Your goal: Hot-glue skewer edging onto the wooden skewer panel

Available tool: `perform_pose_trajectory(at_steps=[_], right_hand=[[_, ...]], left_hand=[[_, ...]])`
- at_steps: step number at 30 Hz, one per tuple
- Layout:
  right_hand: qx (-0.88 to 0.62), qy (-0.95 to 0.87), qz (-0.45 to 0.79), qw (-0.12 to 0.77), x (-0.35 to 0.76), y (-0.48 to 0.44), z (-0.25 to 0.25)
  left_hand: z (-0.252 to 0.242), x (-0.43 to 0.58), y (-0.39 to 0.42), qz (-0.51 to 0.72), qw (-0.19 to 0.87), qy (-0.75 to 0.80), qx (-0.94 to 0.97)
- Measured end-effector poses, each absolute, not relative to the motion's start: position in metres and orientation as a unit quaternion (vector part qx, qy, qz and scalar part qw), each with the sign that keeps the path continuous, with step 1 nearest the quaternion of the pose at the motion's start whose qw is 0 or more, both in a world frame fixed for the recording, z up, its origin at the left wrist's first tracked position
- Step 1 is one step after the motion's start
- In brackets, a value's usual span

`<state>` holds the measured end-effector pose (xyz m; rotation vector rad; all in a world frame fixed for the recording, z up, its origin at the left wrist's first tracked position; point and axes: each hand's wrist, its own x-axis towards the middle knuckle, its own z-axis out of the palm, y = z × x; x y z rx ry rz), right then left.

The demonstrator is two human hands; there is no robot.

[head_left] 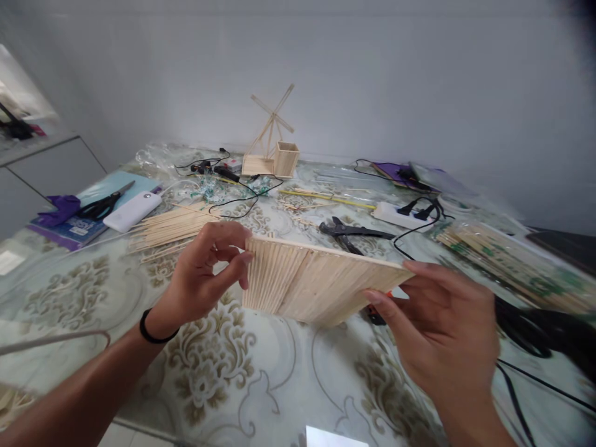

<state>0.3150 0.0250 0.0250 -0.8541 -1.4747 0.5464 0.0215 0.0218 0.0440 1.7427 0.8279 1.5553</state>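
Note:
Between my hands, above the table, I see a panel of wooden sticks [316,282] joined side by side. It is tilted with its top edge towards the back. My left hand [212,264] pinches its left edge between thumb and fingers; a black band circles that wrist. My right hand [442,323] grips the right end, thumb on the near face and fingers behind. Behind the panel lie dark-handled pliers [356,231]. A pile of loose wooden sticks [179,223] is spread beyond my left hand. Part of an orange and black object is hidden behind the panel.
A stick-built windmill model [272,139] with a square box stands by the wall. Left are scissors [105,202], a white power bank [133,211] and a blue book [81,230]. To the right are a power strip [400,215], bagged sticks [507,264] and black cables [521,326].

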Motion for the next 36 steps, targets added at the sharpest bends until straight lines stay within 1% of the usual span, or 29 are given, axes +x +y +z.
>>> perform_pose_trajectory(at_steps=[5, 9, 17, 29, 36], right_hand=[[-0.375, -0.643, 0.233, 0.626, 0.314, 0.024, 0.025], [-0.391, -0.625, 0.253, 0.626, 0.313, 0.022, 0.024], [-0.383, -0.635, 0.249, 0.622, 0.312, 0.02, 0.025], [-0.38, -0.636, 0.275, 0.613, 0.314, 0.021, 0.024], [-0.37, -0.66, 0.259, 0.6, 0.323, 0.023, 0.022]], left_hand=[[0.044, 0.021, 0.027, 0.597, 0.324, 0.294, 0.672], [0.044, 0.021, 0.03, 0.604, 0.316, 0.279, 0.676], [0.044, 0.022, 0.029, 0.607, 0.311, 0.278, 0.676], [0.044, 0.022, 0.029, 0.604, 0.311, 0.276, 0.679], [0.048, 0.022, 0.028, 0.601, 0.322, 0.276, 0.677]])
